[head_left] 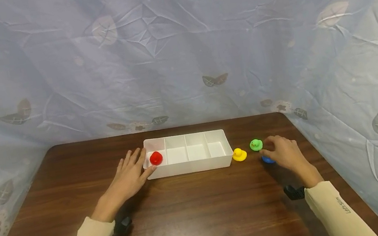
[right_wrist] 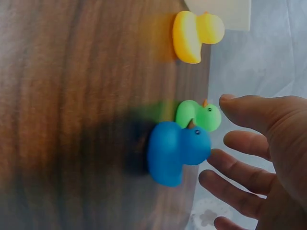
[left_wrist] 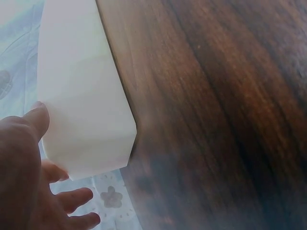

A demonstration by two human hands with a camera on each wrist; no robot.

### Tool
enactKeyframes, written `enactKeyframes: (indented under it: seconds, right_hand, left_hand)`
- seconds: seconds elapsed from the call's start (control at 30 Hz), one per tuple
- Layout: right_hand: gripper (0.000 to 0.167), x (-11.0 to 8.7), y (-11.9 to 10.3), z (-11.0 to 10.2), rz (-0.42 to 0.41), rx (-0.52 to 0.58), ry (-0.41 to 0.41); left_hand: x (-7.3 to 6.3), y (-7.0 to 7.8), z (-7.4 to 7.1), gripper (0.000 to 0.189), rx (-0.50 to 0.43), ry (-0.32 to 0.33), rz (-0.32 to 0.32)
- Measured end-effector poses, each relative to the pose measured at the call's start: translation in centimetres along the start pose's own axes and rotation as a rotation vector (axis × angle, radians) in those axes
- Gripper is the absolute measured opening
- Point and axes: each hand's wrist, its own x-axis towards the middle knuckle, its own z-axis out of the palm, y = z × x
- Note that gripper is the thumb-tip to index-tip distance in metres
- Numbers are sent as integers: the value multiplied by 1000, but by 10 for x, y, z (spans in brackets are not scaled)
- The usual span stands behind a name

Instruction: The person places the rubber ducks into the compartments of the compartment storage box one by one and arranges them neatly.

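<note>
A white box (head_left: 192, 167) with compartments in a row stands on the table, and a red rubber duck (head_left: 156, 158) lies in its leftmost compartment. My left hand (head_left: 129, 177) rests on the box's left end, fingers spread and thumb at the front rim. In the left wrist view the thumb (left_wrist: 38, 120) touches the box's edge. Over at the right, my right hand (head_left: 285, 153) hovers by a blue rubber duck (right_wrist: 168, 153), its fingers loosely bent and not wrapped round it. A green duck (head_left: 256, 145) sits just behind the blue one. Between box and green duck is a yellow duck (head_left: 239, 155).
The brown wooden table (head_left: 204, 214) reaches back to a patterned pale curtain (head_left: 164, 56), which also hangs along both sides. Dark devices are strapped under both wrists, such as the right wrist device (head_left: 294, 192).
</note>
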Motion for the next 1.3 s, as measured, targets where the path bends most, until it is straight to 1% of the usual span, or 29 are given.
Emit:
enactKeyframes:
  seconds: [0.13, 0.43, 0.67, 0.87, 1.13, 1.2, 1.3]
  right_hand:
    - [50, -2, 4, 7, 7, 3, -6]
    - [45, -3, 9, 19, 22, 16, -7]
    - [46, -7, 14, 25, 10, 2, 2]
    - [46, -15, 17, 27, 15, -7, 30]
    - [45, -18, 19, 32, -6, -59, 120]
    - [45, -17, 19, 33, -1, -65, 127]
    - [45, -16, 18, 34, 24, -58, 114]
  left_hand:
    - [0, 0, 0, 81, -5, 1, -3]
    - [-1, -1, 0, 82, -7, -2, -2]
    - [-1, -2, 0, 82, -16, -5, -9]
    - [0, -1, -1, 82, -15, -6, -8]
    - [-1, 0, -2, 81, -21, -8, -15]
    - [-1, -1, -1, 81, -23, -13, -17]
    - [-2, -1, 0, 81, -26, -13, -21]
